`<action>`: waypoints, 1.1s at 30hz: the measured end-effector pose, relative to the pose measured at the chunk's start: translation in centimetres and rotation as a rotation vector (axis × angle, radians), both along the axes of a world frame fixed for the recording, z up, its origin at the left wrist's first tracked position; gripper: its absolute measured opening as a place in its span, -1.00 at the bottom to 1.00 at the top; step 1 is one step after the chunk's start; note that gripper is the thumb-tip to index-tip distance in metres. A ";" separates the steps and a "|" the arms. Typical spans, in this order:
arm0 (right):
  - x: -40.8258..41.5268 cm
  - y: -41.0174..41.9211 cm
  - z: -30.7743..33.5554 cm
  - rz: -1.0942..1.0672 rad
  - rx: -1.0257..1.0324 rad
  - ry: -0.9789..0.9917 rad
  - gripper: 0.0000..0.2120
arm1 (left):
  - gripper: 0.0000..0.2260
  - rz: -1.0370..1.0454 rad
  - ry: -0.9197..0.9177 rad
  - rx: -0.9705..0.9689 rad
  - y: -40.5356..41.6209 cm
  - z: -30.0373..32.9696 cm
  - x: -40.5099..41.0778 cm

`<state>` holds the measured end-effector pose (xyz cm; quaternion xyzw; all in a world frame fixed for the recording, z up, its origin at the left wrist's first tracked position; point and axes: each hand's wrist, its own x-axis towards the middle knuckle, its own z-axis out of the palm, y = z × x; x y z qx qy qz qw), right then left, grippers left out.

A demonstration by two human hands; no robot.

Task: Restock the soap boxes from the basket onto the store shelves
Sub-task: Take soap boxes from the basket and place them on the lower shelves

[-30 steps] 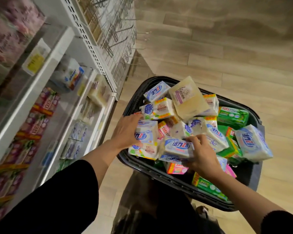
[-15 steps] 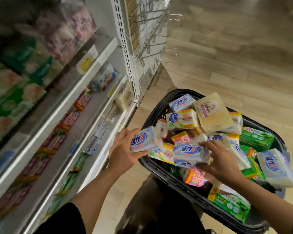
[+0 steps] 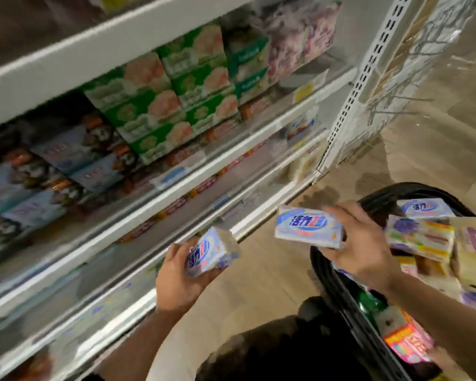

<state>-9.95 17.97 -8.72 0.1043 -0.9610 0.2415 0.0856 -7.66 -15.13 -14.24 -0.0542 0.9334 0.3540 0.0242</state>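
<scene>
Hands both loaded, I note left hand (image 3: 180,279) gripping pale blue-and-white wrapped soap box (image 3: 208,253) left of black plastic basket (image 3: 330,273), right hand (image 3: 362,243) clamped on matching soap box (image 3: 308,226) above basket's rim, white store shelves (image 3: 193,171) further left.

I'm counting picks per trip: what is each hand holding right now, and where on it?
Each holds one blue-and-white soap pack. The left hand grips its pack from underneath; the right hand grips its pack by the right end.

light: dim, warm indoor | blur: heavy motion smear on shelves (image 3: 154,171) | edges: wide-angle bowing | glare: shelf rails
</scene>
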 end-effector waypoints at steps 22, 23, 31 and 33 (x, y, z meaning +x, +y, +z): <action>-11.4 -15.8 -35.3 0.237 0.290 -0.048 -0.50 | -0.39 0.284 0.153 -0.219 -7.4 -30.8 -1.6; -11.9 -15.7 -36.4 0.254 0.307 -0.043 -0.48 | -0.39 0.282 0.159 -0.237 -7.6 -31.8 -1.9; -14.6 -16.0 -38.0 0.265 0.073 -0.091 -0.50 | -0.38 0.259 0.047 -0.289 -8.4 -33.6 -3.6; -15.2 -16.6 -38.0 0.253 0.039 -0.136 -0.45 | -0.36 0.305 0.027 -0.270 -8.6 -33.5 -3.7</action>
